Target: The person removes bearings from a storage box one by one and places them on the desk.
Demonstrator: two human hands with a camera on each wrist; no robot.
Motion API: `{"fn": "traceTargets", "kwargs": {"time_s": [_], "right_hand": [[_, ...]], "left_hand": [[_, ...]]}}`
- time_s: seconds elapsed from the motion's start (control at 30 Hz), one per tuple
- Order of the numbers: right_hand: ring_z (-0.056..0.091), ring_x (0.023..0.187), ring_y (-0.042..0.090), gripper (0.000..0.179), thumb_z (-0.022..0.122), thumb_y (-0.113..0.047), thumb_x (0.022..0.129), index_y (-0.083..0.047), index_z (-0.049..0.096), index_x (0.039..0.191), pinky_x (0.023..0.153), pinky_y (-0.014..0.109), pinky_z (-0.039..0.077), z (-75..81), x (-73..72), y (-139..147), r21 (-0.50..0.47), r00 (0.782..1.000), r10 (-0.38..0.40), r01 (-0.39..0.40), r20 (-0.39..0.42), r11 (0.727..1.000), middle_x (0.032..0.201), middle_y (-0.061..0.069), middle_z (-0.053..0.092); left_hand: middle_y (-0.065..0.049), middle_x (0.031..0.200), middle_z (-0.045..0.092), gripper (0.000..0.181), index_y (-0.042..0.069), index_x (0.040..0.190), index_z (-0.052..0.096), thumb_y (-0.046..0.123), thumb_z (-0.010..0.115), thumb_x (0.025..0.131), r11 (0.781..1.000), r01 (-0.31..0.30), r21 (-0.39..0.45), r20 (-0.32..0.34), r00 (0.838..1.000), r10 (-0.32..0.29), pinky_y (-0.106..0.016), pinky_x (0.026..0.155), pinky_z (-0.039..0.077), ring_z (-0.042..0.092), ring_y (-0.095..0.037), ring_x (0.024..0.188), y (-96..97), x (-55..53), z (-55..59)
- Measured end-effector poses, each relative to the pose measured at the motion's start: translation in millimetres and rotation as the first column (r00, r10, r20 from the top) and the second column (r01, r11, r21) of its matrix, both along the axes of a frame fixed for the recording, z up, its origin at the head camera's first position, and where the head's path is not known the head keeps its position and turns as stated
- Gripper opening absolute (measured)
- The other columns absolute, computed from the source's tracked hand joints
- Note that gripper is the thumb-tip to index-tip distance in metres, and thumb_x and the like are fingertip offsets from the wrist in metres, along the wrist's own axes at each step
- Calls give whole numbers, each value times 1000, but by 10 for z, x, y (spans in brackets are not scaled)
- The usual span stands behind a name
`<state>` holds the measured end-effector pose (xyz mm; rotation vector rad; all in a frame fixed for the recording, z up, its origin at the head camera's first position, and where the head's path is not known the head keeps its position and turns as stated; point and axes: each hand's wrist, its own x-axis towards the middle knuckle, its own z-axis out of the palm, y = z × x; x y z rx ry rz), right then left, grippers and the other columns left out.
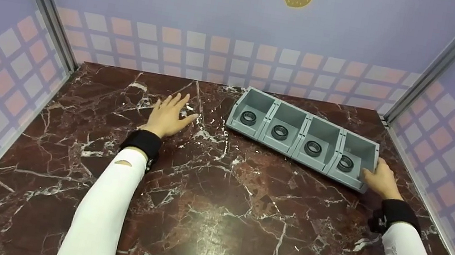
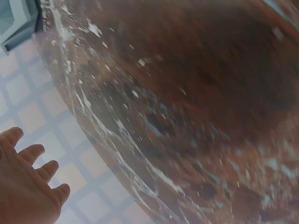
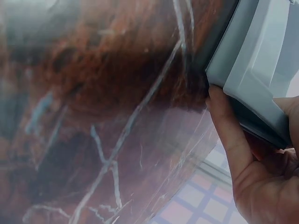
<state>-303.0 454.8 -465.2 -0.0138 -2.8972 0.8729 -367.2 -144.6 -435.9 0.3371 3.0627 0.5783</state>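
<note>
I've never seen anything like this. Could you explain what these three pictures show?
There is no robot here: you see a person's bare left hand and right hand. The wide picture comes from a camera on the head, looking forward and down; the other two come from cameras worn on each wrist.

On the dark red, white-veined, stone-look tabletop is a long grey plastic-looking tray with four compartments, each containing one dark round ring. The right hand grips the tray's right end; whether that end is lifted is unclear. The left hand holds nothing.
</note>
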Motion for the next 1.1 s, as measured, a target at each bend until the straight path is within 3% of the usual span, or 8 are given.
{"fn": "traceTargets", "kwargs": {"time_s": [0.5,0.8,1.1], "right_hand": [[50,121,63,60,53,-5,100,27,27,143,97,67,44,30,-9,-187,-53,997,41,-37,70,998,129,51,48],[52,121,61,58,54,-2,100,26,30,144,98,66,44,25,-10,-292,-90,996,71,-66,54,994,131,50,49],[53,120,61,61,55,-4,101,25,27,146,96,66,45,29,-5,-315,-74,993,105,-101,57,992,132,49,48]], "left_hand": [[-23,167,22,75,6,165,22,52,41,108,995,26,94,5,1000,-26,-56,123,10,20,-47,152,201,30,-69],[-25,165,27,74,9,165,22,51,41,108,993,19,117,10,1000,-20,-55,122,18,27,-44,151,285,28,-109],[-21,167,24,75,12,166,19,53,42,108,981,-25,193,99,995,6,-56,120,24,25,-40,153,334,17,-136]]}}
